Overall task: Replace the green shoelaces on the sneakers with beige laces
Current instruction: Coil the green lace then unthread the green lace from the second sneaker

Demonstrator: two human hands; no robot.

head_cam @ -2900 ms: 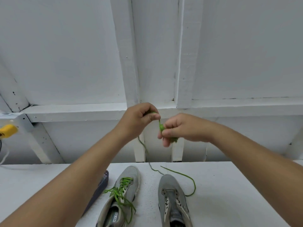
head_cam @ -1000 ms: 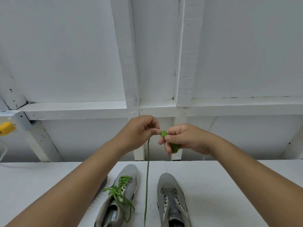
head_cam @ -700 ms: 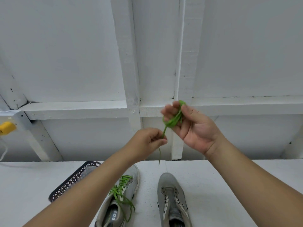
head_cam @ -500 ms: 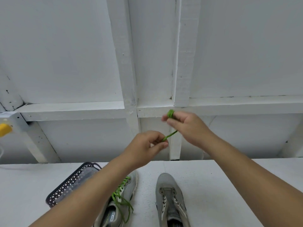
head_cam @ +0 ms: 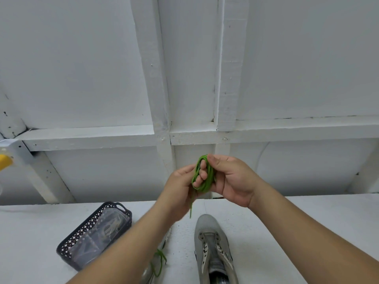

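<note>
A green lace [head_cam: 206,177] is wound into a small coil around the fingers of my right hand [head_cam: 229,179], held up in front of the white wall. My left hand [head_cam: 180,185] pinches the coil's left side, and a short tail hangs below it. On the table below, the right grey sneaker [head_cam: 213,247] has bare eyelets. The left sneaker is mostly hidden under my left forearm; only a bit of its green lace [head_cam: 159,263] shows.
A black mesh basket [head_cam: 96,234] with clear packets holding pale laces sits at the left on the white table [head_cam: 307,218]. A white wall with beams stands behind. A yellow object [head_cam: 5,161] is fixed at the far left.
The long hanging green lace has been wound up into a coil on my right hand's fingers. Both hands came lower and together. The basket has come into view at left.
</note>
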